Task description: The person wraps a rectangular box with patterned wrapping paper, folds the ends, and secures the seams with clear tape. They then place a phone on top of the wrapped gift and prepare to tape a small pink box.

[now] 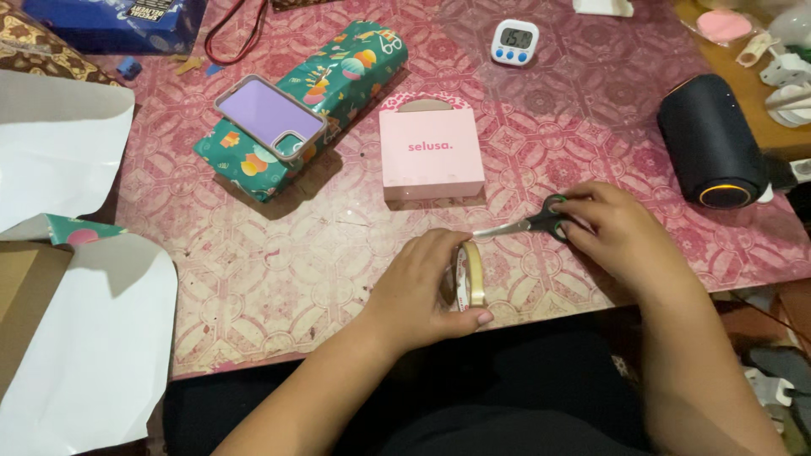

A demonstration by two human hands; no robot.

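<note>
Head view looks down on a table (pixel 279 279) covered in a worn pink cloth with a repeating tile pattern, its near edge running just in front of the person's lap. The left hand (pixel 427 291) is closed around a roll of tape (pixel 471 275) standing on edge, thumb below it. Just to the right of that hand, the right hand (pixel 621 232) grips the dark handles of a pair of scissors (pixel 528 224), whose blades point back toward the tape roll and nearly reach it. Beyond both hands sits a pink box (pixel 431 154); farther left of it lies a box wrapped in green patterned paper (pixel 338 84) with a phone (pixel 270 116) resting face down on top. A small white timer (pixel 514 41) stands beyond the pink box. A black cylindrical speaker (pixel 708 139) lies beyond the right hand. Sheets of white paper (pixel 93 346) hang off the table far left of the left hand.
</note>
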